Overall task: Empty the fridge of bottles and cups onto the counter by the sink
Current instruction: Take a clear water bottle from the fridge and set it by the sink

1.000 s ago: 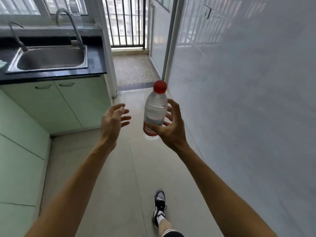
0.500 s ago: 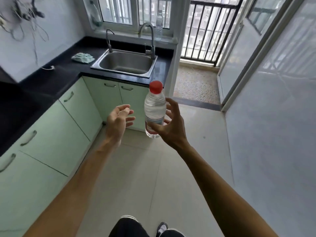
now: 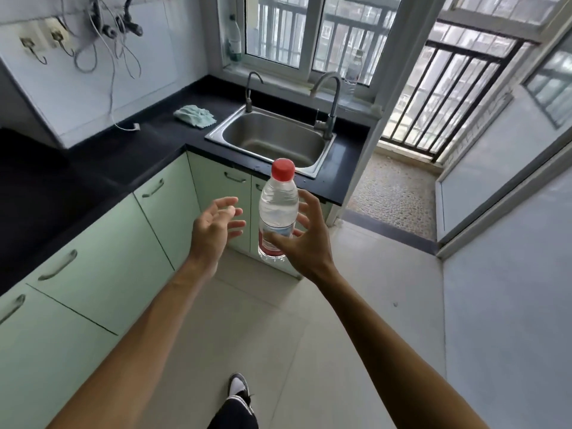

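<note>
A clear water bottle (image 3: 277, 209) with a red cap and a red-edged label stands upright in the air at the centre of the head view. My right hand (image 3: 305, 239) grips its lower half, thumb across the label and fingers behind. My left hand (image 3: 213, 227) hovers a little to the bottle's left, fingers loosely spread, holding nothing. Beyond them runs the black counter (image 3: 130, 150) with the steel sink (image 3: 272, 140) set into it. The fridge is out of sight.
A pale green cloth (image 3: 195, 116) lies on the counter left of the sink. Two taps (image 3: 328, 103) rise behind the basin and a bottle (image 3: 234, 38) stands on the window sill. Green cabinets (image 3: 102, 261) line the left; a balcony doorway (image 3: 399, 196) opens right.
The view has swung left and lifted, bringing the sink and counter closer and more central. Both hands keep the same pose, the bottle still in the right.
</note>
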